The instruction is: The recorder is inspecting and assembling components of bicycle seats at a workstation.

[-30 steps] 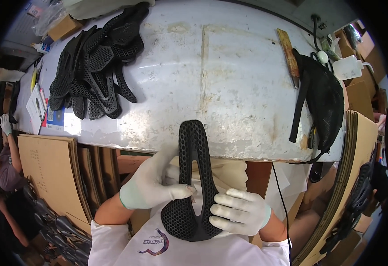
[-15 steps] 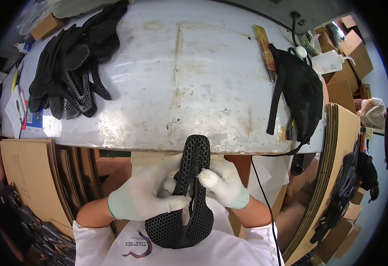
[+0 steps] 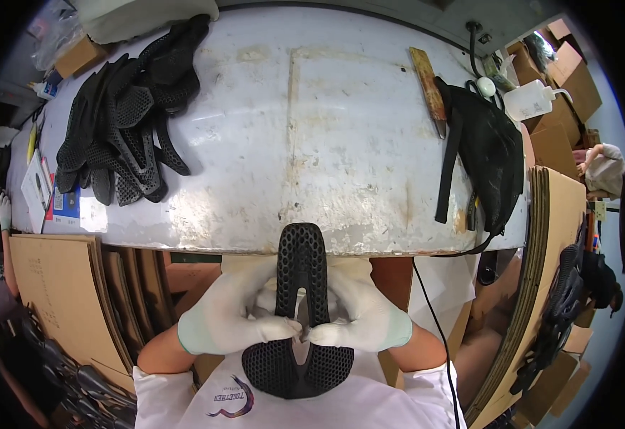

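Observation:
In front of my chest I hold a black bicycle saddle (image 3: 301, 261) with a honeycomb lattice surface and a long slot down its middle. Its narrow nose points at the table edge and its wide rear faces me. My left hand (image 3: 237, 304), in a white glove with a mint cuff, grips the left side, thumb at the slot. My right hand (image 3: 362, 307), gloved alike, grips the right side with its thumb across from the other. Both sets of fingers go behind the saddle, where they are mostly hidden.
On the worn table (image 3: 355, 143) lies a pile of black lattice saddle pieces (image 3: 123, 121) at the left. A wooden-handled tool (image 3: 428, 89), a black bag (image 3: 487, 157) and a white squeeze bottle (image 3: 529, 100) are at the right. Cardboard sheets (image 3: 62, 300) stand below. Other people are at both sides.
The saddle has turned from a tilt to nearly straight, facing me squarely. My right thumb has moved down to the slot, near the left thumb. The view has shifted slightly.

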Tool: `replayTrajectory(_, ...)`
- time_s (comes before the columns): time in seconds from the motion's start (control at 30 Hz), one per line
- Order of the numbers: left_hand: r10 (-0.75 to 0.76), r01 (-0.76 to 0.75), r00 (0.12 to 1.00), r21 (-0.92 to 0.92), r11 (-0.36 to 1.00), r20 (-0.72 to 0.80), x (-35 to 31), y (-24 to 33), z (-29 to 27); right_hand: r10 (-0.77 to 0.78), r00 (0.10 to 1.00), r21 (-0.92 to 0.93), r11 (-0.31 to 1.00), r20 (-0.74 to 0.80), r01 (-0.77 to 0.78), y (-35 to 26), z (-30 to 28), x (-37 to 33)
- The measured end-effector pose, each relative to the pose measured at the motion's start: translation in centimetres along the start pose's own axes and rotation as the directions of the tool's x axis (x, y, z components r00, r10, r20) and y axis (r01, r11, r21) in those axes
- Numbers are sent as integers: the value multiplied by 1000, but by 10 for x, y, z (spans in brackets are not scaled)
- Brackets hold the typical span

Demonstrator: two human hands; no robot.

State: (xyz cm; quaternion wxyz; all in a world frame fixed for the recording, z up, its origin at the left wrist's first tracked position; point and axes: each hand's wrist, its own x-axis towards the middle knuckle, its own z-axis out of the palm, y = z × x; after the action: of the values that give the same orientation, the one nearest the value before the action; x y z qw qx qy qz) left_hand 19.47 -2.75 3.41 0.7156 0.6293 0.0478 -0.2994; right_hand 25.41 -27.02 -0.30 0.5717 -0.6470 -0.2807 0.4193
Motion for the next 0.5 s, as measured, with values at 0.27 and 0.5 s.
replayTrajectory(0.27, 385, -415, 907, 530, 739, 172, 12, -28, -13, -487, 859, -509, 786, -159, 352, -8, -3, 3)
replayTrajectory(0.5, 716, -753, 617, 509, 417, 327, 18, -73, -6, -615, 786, -585, 660, -60, 472, -15, 6, 12)
